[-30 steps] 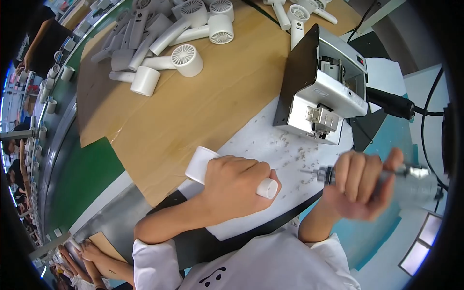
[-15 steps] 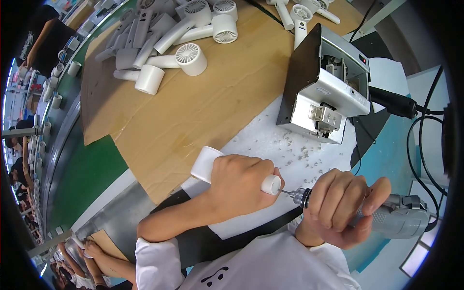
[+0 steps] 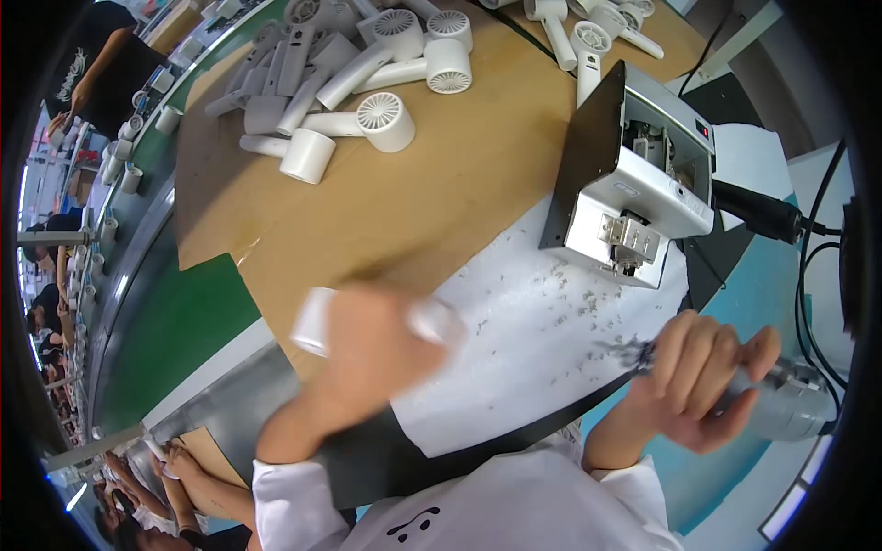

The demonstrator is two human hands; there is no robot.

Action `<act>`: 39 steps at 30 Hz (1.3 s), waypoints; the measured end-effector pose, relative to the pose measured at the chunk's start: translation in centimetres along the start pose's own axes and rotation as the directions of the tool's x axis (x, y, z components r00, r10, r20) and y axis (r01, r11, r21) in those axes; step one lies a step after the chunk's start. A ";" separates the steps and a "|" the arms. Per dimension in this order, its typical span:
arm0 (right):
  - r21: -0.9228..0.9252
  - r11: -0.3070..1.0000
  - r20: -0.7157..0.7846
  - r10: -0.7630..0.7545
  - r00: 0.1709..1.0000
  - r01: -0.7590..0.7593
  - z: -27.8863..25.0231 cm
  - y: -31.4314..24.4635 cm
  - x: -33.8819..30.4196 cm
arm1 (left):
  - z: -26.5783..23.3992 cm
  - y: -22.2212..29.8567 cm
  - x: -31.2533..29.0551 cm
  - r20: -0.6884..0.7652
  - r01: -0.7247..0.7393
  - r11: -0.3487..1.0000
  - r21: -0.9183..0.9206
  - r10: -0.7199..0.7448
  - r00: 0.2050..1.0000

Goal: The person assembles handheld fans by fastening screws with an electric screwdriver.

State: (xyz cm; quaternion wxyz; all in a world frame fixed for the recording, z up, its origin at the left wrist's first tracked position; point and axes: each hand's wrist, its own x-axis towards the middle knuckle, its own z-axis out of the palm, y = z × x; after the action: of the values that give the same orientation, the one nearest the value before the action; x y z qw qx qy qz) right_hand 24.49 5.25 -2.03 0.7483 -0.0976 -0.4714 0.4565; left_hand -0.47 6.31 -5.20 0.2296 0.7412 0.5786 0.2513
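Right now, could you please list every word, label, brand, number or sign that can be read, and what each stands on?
No text can be read clearly enough to quote.
Silver machine: its label and red display are too small to read.
White shirt: a black line-and-dot drawing, no words visible.
Co-worker's black shirt: white print, too small to read.

No lettering or numerals are legible. Marking locations: the silver-and-black machine (image 3: 669, 202) carries a small emblem (image 3: 626, 191) on its silver cover and a small red display (image 3: 705, 130). The white shirt (image 3: 501, 491) bears a black graphic (image 3: 424, 524); a co-worker's black shirt (image 3: 103, 53) bears a pale print (image 3: 73, 78).
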 end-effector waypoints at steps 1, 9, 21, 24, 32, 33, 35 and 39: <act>-0.069 0.997 0.032 -0.019 0.999 0.021 -1.3 -0.8 0.5 | -1.4 -2.3 0.2 -0.031 0.157 0.987 0.039 -0.156 0.987; -0.194 0.979 0.086 0.086 0.993 -0.068 -2.6 -1.0 2.3 | -4.4 -13.9 6.2 -0.523 0.310 0.933 0.181 -0.175 0.834; -0.416 0.909 -0.005 -0.027 1.000 0.022 -3.1 3.6 3.3 | -7.2 -17.6 9.7 -0.154 -0.041 0.175 -0.984 -0.701 0.697; -0.492 0.870 -0.105 -0.018 0.994 -0.037 -3.2 4.6 3.2 | -7.4 -13.6 7.1 -0.160 -0.106 0.142 -0.984 -0.457 0.875; -0.577 0.807 -0.169 0.034 0.985 -0.126 -2.7 4.6 3.4 | -3.2 -4.1 3.9 0.039 0.172 0.632 -0.755 -0.219 0.975; -0.578 0.797 -0.211 0.058 0.976 -0.173 -2.7 4.5 3.4 | -2.6 -2.3 3.7 0.020 0.233 0.744 -0.626 -0.284 0.959; -0.637 0.761 -0.167 0.018 0.986 -0.122 -2.3 5.2 3.2 | -0.5 -0.7 2.5 -0.346 -0.048 0.939 -0.339 -0.077 0.935; -0.729 0.681 -0.149 -0.072 0.986 -0.060 -2.0 5.7 2.6 | 1.9 0.9 1.9 -0.247 -0.230 0.930 -0.285 0.161 0.955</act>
State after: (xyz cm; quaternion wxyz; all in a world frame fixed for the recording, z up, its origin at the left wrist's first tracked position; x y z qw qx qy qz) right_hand 23.07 11.06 -4.83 0.6850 -0.4241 -0.5508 0.2181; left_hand 1.80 7.89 -5.92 0.2516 0.7177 0.4764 0.4413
